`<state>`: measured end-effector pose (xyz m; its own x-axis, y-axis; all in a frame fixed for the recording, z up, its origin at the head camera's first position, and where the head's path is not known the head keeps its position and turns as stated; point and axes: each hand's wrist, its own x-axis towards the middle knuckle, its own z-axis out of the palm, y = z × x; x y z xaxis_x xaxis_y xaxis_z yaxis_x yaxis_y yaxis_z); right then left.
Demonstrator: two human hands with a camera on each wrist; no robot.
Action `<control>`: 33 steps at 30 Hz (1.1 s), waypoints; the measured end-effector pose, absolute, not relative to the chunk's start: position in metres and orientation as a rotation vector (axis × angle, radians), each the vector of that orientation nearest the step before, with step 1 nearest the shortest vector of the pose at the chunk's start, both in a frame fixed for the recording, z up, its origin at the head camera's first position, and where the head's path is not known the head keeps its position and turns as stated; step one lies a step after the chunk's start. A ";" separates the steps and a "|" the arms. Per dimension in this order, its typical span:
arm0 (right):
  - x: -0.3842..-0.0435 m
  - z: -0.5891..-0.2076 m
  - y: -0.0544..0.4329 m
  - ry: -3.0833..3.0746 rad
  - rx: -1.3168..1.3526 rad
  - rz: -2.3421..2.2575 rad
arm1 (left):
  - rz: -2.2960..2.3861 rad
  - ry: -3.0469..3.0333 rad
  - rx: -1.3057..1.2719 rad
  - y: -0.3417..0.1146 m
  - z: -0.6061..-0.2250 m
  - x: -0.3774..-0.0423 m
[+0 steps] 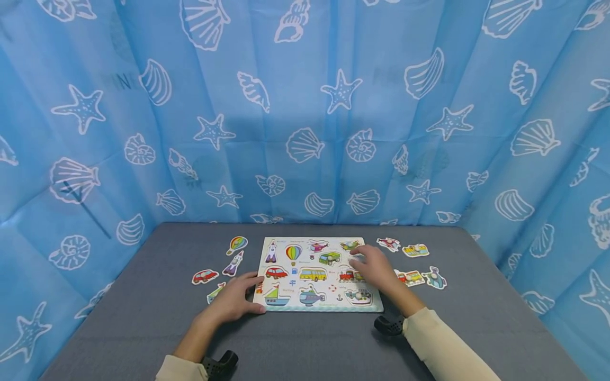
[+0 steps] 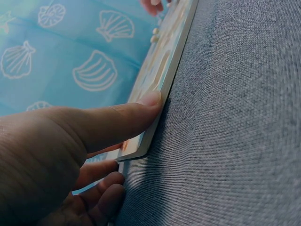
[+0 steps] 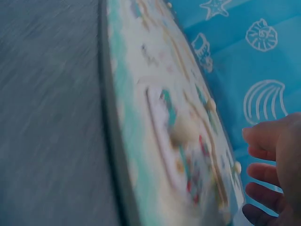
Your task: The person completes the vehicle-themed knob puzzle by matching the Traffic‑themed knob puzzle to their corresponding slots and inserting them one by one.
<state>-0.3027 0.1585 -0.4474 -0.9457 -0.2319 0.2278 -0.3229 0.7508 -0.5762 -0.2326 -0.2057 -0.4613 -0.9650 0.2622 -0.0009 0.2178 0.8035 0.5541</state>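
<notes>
A white wooden puzzle board (image 1: 300, 309) with pictures of vehicles lies on the grey table. My left hand (image 1: 233, 301) holds its left edge. In the left wrist view the thumb (image 2: 127, 117) presses the board's top edge, while the other fingers lie at its side, partly hidden. Over the right part of the board is my right hand (image 1: 374, 267), fingers loosely bent. In the right wrist view nothing shows in the right hand (image 3: 277, 169). Below it, a ship piece (image 1: 358, 297) with a round knob (image 3: 184, 129) sits in the board; that view is blurred.
Left of the board lie loose balloon (image 1: 237, 244), rocket (image 1: 233, 264), red car (image 1: 205, 276) and sailboat (image 1: 216, 292) pieces. Several more lie on the right, including a yellow piece (image 1: 415, 250) and a blue-grey piece (image 1: 434, 278). A blue shell-patterned curtain (image 1: 305, 116) hangs behind the table.
</notes>
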 end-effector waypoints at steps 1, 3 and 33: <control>-0.301 -0.449 0.163 -2.800 0.452 0.950 | 0.882 2.907 0.385 -0.205 -0.461 -0.233; -0.298 -0.452 0.171 -2.789 0.464 0.924 | 0.885 2.902 0.378 -0.205 -0.462 -0.233; -0.279 -0.461 0.258 -2.773 0.397 0.618 | 0.876 2.917 0.385 -0.204 -0.464 -0.234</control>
